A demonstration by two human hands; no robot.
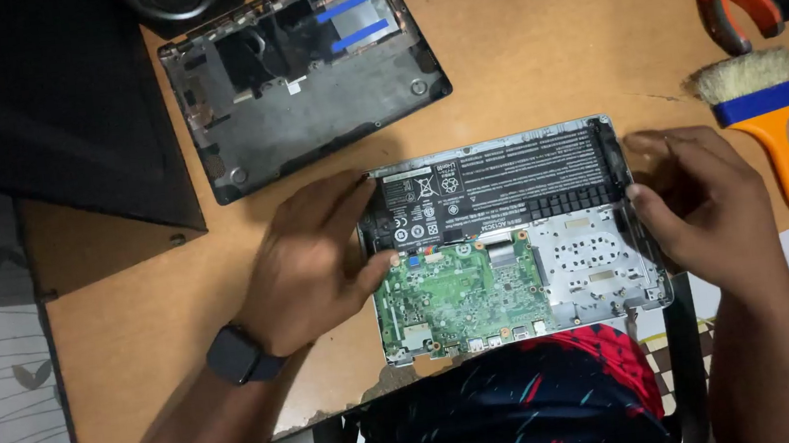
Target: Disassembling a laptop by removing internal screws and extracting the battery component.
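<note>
Head view: opened laptop (514, 238) lies crosswise, battery edge apparently away, hands (306, 260) (696, 204) flanking.
</note>
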